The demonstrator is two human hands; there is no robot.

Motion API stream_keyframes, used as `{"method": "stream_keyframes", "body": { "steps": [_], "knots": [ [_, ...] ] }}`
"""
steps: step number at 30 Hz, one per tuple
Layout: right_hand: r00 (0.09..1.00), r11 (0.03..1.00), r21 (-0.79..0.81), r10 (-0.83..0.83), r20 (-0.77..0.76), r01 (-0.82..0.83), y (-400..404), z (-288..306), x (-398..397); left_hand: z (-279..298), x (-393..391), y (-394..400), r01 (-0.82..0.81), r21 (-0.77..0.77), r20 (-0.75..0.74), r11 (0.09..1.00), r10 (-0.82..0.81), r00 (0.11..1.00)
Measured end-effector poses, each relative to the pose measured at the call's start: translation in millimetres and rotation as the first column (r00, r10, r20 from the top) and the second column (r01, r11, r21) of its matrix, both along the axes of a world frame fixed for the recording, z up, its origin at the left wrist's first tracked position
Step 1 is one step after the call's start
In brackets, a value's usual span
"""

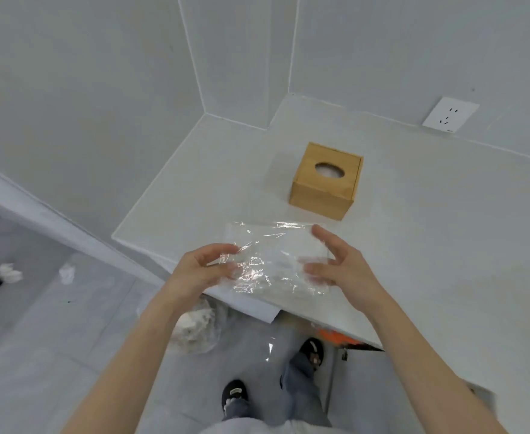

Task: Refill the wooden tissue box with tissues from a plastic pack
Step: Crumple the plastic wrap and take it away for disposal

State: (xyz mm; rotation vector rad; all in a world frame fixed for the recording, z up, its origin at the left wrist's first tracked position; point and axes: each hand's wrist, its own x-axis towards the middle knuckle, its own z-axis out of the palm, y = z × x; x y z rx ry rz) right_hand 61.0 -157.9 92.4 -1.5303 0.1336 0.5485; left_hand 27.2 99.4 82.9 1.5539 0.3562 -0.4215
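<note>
While left hand [207, 267] pinches the crinkled clear pack [273, 255], right hand [342, 264] spreads open.

A clear plastic pack [276, 261] is held over the white counter's [414, 220] near edge, gripped at its left end by the left hand [207, 267]. The blurred right hand [340, 264] seems merely spread against it. The wooden tissue box [326, 183] is set just behind.

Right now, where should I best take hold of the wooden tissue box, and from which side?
Probably grip the wooden tissue box by its left and right walls, from above: it stands upright on the counter, nothing touching its flat sides, and the top has only an oval hole.
</note>
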Motion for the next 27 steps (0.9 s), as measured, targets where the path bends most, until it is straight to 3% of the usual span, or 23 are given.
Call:
{"method": "stream_keyframes", "body": {
  "steps": [6,14,20,27],
  "knots": [
    [0.998,0.998,0.019,0.066,-0.016,-0.065,70.4,-27.3,-38.9,-26.5,-58.1,64.0,-0.150,0.053,-0.054,0.987,0.153,0.987],
    [0.950,0.940,-0.140,0.303,-0.077,-0.311,146.4,-115.4,-63.8,-102.2,-106.9,122.8,-0.298,0.248,-0.117,0.922,0.334,0.935],
    [0.898,0.872,-0.215,0.429,-0.100,-0.440,185.0,-212.2,-57.8,-200.9,-102.5,155.4,-0.336,0.409,-0.075,0.848,0.399,0.914],
    [0.914,0.830,-0.395,0.400,-0.068,-0.393,222.1,-341.4,-39.0,-332.8,-81.6,173.8,-0.364,0.532,-0.051,0.764,0.458,0.887]
  ]
}}
